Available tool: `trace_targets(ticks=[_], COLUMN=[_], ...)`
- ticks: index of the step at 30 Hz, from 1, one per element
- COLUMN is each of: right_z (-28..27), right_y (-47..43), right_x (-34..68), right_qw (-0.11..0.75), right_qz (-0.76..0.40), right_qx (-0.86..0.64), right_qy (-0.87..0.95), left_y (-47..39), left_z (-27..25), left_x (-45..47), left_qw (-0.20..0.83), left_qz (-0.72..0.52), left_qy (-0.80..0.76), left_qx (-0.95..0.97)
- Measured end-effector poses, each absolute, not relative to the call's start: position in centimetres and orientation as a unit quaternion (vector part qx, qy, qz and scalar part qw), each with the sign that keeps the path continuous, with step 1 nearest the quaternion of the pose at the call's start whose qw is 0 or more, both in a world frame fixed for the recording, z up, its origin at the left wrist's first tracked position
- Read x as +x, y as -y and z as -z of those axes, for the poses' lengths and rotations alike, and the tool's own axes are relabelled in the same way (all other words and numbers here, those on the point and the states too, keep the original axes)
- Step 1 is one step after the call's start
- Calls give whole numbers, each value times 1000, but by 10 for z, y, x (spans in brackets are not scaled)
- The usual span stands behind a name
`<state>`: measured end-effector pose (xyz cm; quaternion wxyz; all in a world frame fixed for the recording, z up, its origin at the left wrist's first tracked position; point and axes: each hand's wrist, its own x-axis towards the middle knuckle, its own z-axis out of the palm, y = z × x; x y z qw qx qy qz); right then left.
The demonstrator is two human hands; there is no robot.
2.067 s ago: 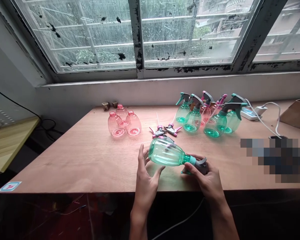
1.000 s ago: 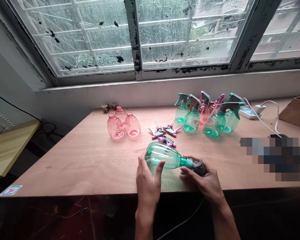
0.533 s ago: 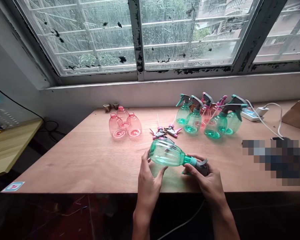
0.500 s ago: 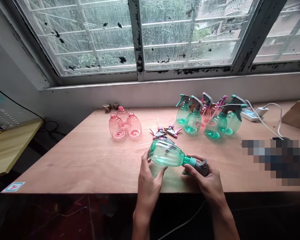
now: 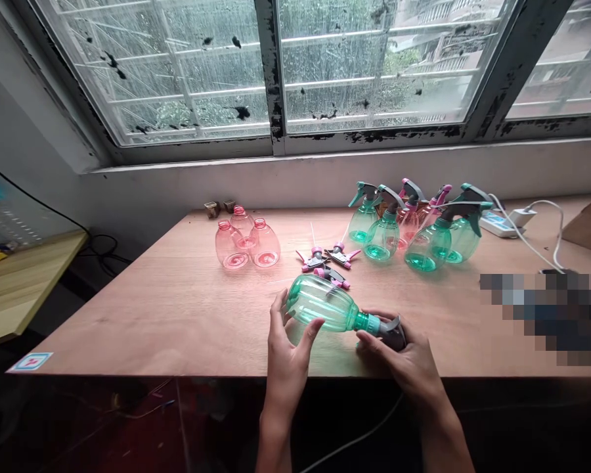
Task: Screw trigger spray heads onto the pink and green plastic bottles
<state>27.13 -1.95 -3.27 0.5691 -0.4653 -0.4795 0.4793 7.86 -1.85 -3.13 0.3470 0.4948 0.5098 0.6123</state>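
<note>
A green see-through spray bottle [image 5: 322, 305] lies tilted in the air over the front of the table, its base toward the left. My left hand [image 5: 290, 351] cups the bottle's base end, thumb along the near side. At the other end my right hand [image 5: 408, 355] is closed round the grey spray head [image 5: 393, 332] beside the teal collar. The collar sits on the bottle's neck. Just beyond the bottle lie three loose pink-and-grey spray heads [image 5: 316, 260], and the bottle partly covers the nearest one.
Three pink open-necked bottles [image 5: 264, 246] stand at the left back. Several green and pink bottles with spray heads [image 5: 426, 249] cluster at the right back. Farther right are a white power strip [image 5: 500, 225], cables, a cardboard box [image 5: 588, 223] and a blurred-out patch.
Both hands and the bottle have shifted slightly left. The bottle's base has moved left and its tilt is a little steeper. More of the nearest pink spray head shows.
</note>
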Motion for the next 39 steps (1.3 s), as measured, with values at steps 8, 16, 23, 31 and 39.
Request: trace_targets(ticks=[8,16,23,31,39], right_z=[36,33,34,34,38], right_y=[17,19,20,18,21], right_x=[274,271,272,274,273], right_qw=[575,566,580,590,573], right_qz=[-462,-464,-456,-462,-447], right_qx=[-471,-467,-478,-456,-472], right_qy=[484,496,477,480,500], left_y=[22,25,22,22,23], left_z=[31,26,30,29,29], left_x=[76,75,75,76,77], left_qw=[327,354,328,261,321], left_qz=[-608,-610,-580,-542,-589], left_qy=[-513,-500,-519,-525,-534], left_qx=[510,503,536,602,514])
